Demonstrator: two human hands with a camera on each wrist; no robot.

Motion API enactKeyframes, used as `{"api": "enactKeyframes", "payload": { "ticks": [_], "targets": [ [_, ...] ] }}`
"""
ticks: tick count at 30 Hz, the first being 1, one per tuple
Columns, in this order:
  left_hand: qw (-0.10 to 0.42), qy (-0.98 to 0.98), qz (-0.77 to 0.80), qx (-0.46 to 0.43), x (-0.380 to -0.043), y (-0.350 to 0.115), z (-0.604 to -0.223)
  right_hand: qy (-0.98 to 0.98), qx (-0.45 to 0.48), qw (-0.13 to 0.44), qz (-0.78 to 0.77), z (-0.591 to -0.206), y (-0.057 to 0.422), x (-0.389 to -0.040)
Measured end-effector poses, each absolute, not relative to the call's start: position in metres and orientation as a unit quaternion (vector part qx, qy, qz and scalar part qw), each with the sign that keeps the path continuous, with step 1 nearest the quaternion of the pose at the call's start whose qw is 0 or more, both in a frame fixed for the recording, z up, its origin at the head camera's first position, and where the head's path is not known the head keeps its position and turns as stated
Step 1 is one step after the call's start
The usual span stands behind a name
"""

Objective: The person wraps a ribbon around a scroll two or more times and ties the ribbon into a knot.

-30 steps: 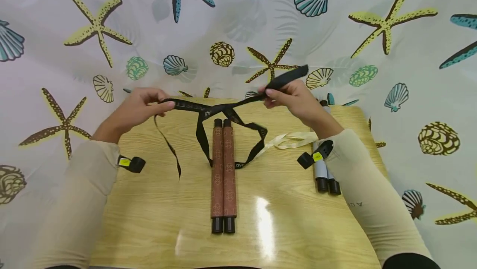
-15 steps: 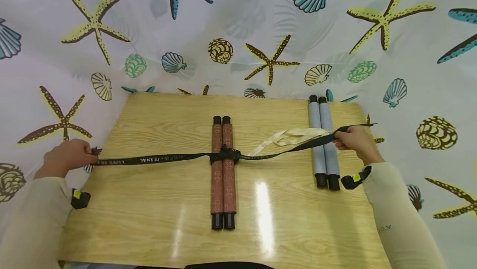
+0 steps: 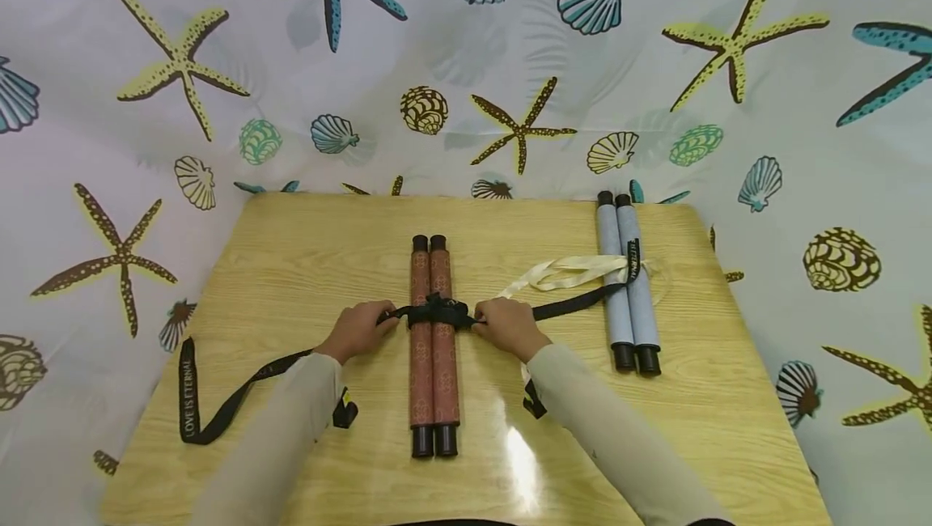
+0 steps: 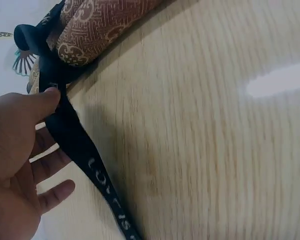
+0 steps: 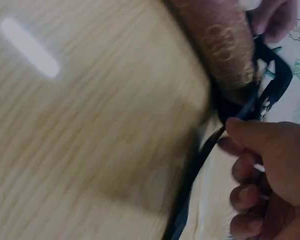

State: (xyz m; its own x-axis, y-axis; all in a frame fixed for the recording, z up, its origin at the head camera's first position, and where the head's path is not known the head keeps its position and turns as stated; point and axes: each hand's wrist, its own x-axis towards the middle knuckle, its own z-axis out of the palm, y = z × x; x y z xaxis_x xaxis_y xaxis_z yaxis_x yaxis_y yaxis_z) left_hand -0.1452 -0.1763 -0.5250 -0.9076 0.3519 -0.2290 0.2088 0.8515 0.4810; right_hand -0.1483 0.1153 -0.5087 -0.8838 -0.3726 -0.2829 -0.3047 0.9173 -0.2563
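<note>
Two reddish-brown patterned scrolls [image 3: 434, 380] with dark end knobs lie side by side mid-table. A black ribbon [image 3: 582, 299] with pale lettering is wrapped round their upper half and knotted on top. Close on the left of the knot, my left hand [image 3: 358, 330] pinches the ribbon between thumb and fingers; its printed tail [image 4: 97, 167] runs off below in the left wrist view. My right hand [image 3: 512, 326] pinches the ribbon just right of the knot. In the right wrist view, thumb and forefinger of that hand [image 5: 270, 165] meet on the ribbon beside the scrolls.
Two grey-blue scrolls [image 3: 628, 311] lie at the back right, with the ribbon's right tail across them. A cream ribbon [image 3: 564, 271] lies in loose loops beside and under them. Behind the wooden table [image 3: 328, 243] hangs a shell-and-starfish printed sheet [image 3: 451, 48].
A second ago the crossed ribbon was lifted above the scrolls; it was then pulled tight outward. Both hands have since come back in to the knot, and the long tails dropped onto the table.
</note>
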Motion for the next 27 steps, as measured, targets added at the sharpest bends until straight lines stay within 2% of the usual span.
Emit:
{"api": "enactKeyframes", "payload": {
  "ticks": [4,10,16,21,25,27],
  "targets": [
    [0.130,0.950,0.256,0.119,-0.144,-0.185,-0.521,0.968,-0.167,0.154,-0.108,-0.521,0.120,-0.151],
    [0.150,0.931,0.300,0.145,-0.146,-0.197,-0.514,0.956,-0.226,0.150,-0.107,-0.526,0.130,-0.155],
    [0.149,0.940,0.282,0.119,-0.133,-0.215,-0.519,0.977,-0.170,0.109,-0.076,-0.518,0.172,-0.154],
    [0.147,0.950,0.258,0.098,-0.122,-0.242,-0.518,0.975,-0.169,0.096,-0.108,-0.508,0.202,-0.149],
    [0.123,0.960,0.237,0.090,-0.129,-0.249,-0.511,0.977,-0.159,0.071,-0.127,-0.503,0.203,-0.147],
    [0.089,0.969,0.217,0.076,-0.130,-0.245,-0.513,0.978,-0.145,0.062,-0.132,-0.505,0.198,-0.146]
  ]
}}
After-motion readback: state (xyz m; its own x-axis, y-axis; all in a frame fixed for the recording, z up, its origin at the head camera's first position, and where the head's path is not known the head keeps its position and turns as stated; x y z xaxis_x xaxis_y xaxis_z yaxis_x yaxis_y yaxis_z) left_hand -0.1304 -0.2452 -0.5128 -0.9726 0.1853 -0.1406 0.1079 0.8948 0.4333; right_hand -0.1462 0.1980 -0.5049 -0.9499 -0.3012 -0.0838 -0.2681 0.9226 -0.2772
